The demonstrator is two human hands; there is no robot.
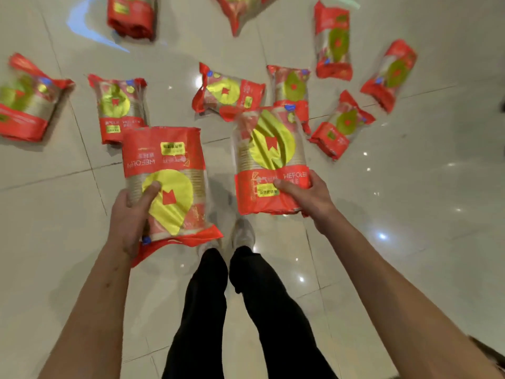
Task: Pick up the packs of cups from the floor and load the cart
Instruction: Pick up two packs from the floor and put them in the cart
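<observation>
My left hand (131, 214) grips a red and yellow pack of cups (169, 170) by its left side, held above the floor. My right hand (306, 195) holds a second pack of cups (269, 149) by its lower red end. Several more packs lie scattered on the tiled floor ahead, among them one at the left (120, 105), one in the middle (229, 91) and one at the right (341, 127). No cart is in view.
The glossy beige tile floor (410, 187) spreads all around. My legs in black trousers (246, 310) and pale shoes stand below the held packs. A brown corner of something (489, 351) shows at the bottom right edge.
</observation>
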